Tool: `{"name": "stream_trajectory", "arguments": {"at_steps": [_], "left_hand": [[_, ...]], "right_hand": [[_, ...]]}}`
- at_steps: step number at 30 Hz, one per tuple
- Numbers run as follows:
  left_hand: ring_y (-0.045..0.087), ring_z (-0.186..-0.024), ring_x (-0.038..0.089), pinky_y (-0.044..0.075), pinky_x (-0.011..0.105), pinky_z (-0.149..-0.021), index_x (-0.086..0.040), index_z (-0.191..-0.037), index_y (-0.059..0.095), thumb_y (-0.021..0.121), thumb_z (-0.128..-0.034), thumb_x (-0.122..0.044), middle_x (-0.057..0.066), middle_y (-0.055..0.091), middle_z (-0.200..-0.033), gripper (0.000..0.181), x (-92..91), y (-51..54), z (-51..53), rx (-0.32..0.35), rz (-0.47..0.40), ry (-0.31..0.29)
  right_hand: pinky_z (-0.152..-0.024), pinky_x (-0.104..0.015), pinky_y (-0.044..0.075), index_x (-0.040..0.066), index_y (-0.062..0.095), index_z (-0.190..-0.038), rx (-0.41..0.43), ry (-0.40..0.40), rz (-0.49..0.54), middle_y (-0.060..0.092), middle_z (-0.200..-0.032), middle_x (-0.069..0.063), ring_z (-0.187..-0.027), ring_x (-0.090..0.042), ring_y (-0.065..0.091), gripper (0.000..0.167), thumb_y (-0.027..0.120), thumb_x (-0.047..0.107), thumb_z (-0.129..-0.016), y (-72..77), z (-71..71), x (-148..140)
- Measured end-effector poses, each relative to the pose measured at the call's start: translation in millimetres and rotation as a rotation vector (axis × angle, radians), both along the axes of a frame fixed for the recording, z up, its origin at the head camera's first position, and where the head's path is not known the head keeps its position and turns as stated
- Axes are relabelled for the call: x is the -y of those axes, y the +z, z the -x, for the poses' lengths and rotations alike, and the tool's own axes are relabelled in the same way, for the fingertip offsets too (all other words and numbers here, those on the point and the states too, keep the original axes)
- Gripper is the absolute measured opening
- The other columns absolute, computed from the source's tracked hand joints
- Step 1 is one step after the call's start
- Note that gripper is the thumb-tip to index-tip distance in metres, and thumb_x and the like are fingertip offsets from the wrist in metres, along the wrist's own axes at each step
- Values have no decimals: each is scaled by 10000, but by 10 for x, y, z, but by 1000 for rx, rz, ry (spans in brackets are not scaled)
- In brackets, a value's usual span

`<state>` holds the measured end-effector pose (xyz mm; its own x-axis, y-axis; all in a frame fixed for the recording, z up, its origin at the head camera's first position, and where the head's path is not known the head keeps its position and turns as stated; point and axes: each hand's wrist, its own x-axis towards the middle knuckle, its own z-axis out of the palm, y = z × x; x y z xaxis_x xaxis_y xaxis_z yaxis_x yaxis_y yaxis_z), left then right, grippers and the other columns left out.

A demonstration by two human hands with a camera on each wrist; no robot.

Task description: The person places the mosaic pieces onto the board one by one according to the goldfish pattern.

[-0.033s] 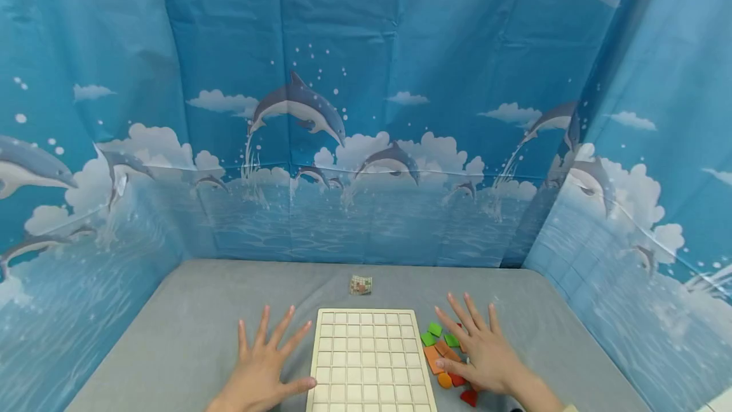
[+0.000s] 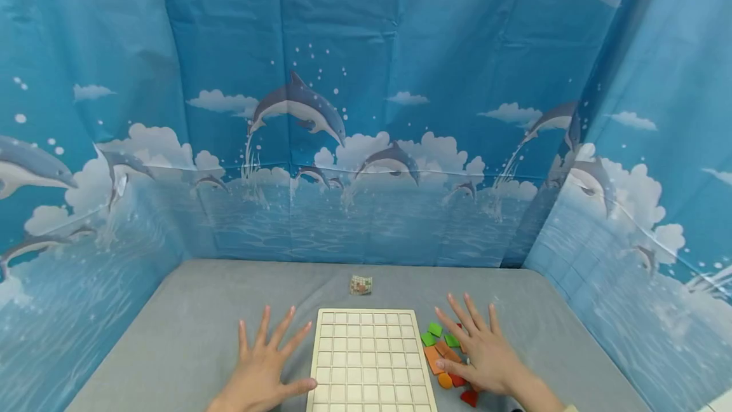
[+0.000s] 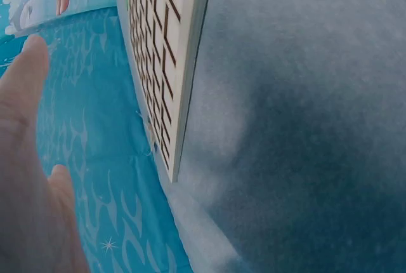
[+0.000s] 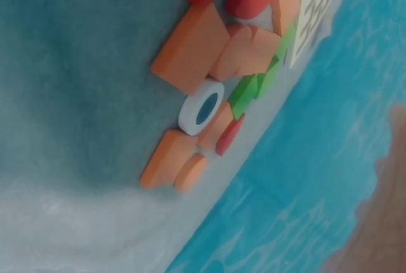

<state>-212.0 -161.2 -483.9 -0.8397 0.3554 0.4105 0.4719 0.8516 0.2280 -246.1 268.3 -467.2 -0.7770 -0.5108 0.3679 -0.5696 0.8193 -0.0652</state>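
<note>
My left hand is spread wide, beside the left edge of a pale wooden grid board. Its thumb tip overlaps the board's edge in the head view; whether it touches cannot be told. Nothing is in that hand. On the other side, my right hand is also spread and holds nothing, hovering over a heap of coloured pieces and hiding part of it. The heap has green pieces, orange pieces and red pieces. The right wrist view adds a white round piece with a dark centre among them.
A small printed paper with a coloured grid pattern lies behind the board. Grey cloth covers the table. Blue curtains with dolphins stand around its back and sides.
</note>
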Motion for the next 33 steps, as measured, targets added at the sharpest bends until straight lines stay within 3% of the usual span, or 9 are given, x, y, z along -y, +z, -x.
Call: {"name": "stream_trajectory", "arguments": {"at_steps": [6,14,20,24,30,33], "left_hand": [[-6,-1393,453,-73,778,-926,-351,-1479,338,626,-780,-654,27,158,-1570,815,10,-38,11,0,6,-10],[-32,-1402,420,-18,784,-931,-319,-1470,378,587,-768,-707,6,141,-1575,829,3,-9,33,-79,58,-11],[-52,-1408,397,-83,747,-959,-338,-1487,333,562,-762,-735,-11,106,-1581,857,-27,-24,22,-72,70,-25],[9,-1416,372,-46,689,-1022,-309,-1489,337,531,-748,-772,14,148,-1574,896,-57,-41,36,-82,98,-20],[131,-1415,314,68,581,-1093,-221,-1501,323,529,-746,-779,45,177,-1563,961,-113,-88,30,-70,106,-12],[171,-1407,307,112,577,-1091,-186,-1498,330,541,-748,-770,71,227,-1547,974,-154,-102,-15,-28,74,-8]], "right_hand": [[-1015,-681,-101,294,269,-1514,-2,7,23,83,-1584,-15,-1407,-390,78,814,650,533,-836,-104,24,14],[-1021,-686,-68,305,232,-1522,20,-21,-24,65,-1586,-18,-1426,-300,-54,807,602,569,-856,-87,19,74],[-1037,-664,-71,280,230,-1525,48,-40,-75,66,-1584,-36,-1420,-356,20,809,565,603,-863,-71,-2,98],[-1064,-620,-74,259,258,-1520,26,-31,-60,106,-1578,-50,-1415,-358,84,807,580,593,-859,-84,-8,82],[-1073,-616,78,239,317,-1500,30,-49,-4,215,-1550,-68,-1400,-334,181,801,619,579,-841,-119,-3,29],[-1047,-626,174,193,377,-1472,25,-61,23,296,-1516,-86,-1370,-333,263,779,640,560,-836,-127,-11,5]]}}
